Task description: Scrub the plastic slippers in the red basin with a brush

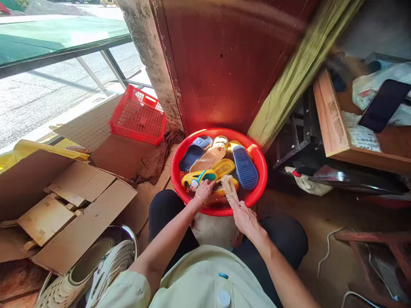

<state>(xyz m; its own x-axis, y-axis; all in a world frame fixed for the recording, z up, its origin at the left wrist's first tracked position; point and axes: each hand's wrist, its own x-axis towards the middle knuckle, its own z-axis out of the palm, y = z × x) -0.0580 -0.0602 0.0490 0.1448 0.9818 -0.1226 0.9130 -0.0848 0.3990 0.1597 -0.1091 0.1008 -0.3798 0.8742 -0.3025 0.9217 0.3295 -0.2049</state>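
Note:
Between my knees stands a red basin (261,171) holding several sandals. My left hand (204,191) is closed on a yellow sandal (233,185) at the basin's near side. A pale scrub brush (229,188) is in my right hand (244,217), its bristled head over that sandal. Just behind lies another yellow sandal (224,167) with a teal inner part. A blue sandal (245,167) rests sole up at the right, another blue one (192,157) at the left, and a tan sandal (210,158) in the middle.
A red plastic crate (141,115) stands behind at the left. Nearer are an open cardboard box (85,226) and a metal-rimmed container. A dark red panel (224,64) rises behind the basin. At the right, a phone (384,105) lies over a wooden drawer (334,115).

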